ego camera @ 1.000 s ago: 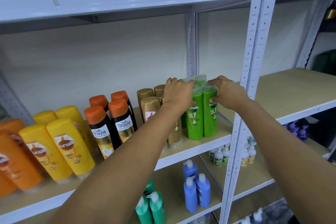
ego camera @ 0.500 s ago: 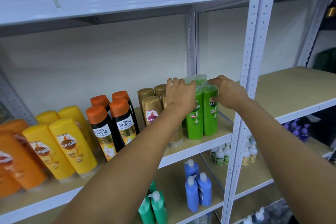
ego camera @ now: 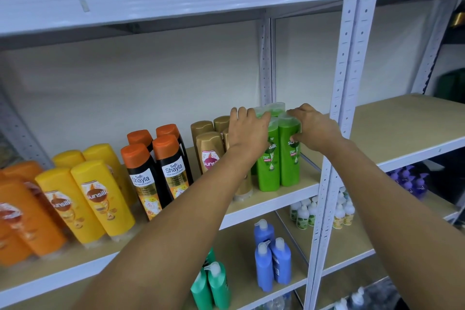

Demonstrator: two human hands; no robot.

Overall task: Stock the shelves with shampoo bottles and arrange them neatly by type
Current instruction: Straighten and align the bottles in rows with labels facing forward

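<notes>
Green shampoo bottles (ego camera: 278, 156) stand grouped at the shelf's (ego camera: 281, 199) right end, left hand (ego camera: 247, 128) and right hand (ego camera: 313, 127) cupping their caps, fingers closed around them, seemingly squaring the cluster; next likely nudging them flush beside gold bottles (ego camera: 208, 148).

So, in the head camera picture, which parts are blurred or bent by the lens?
Head view: the orange bottles at the left edge are smeared; the shelf upright bows from wide-angle distortion; the green bottles stay sharp, labels readable.
</notes>
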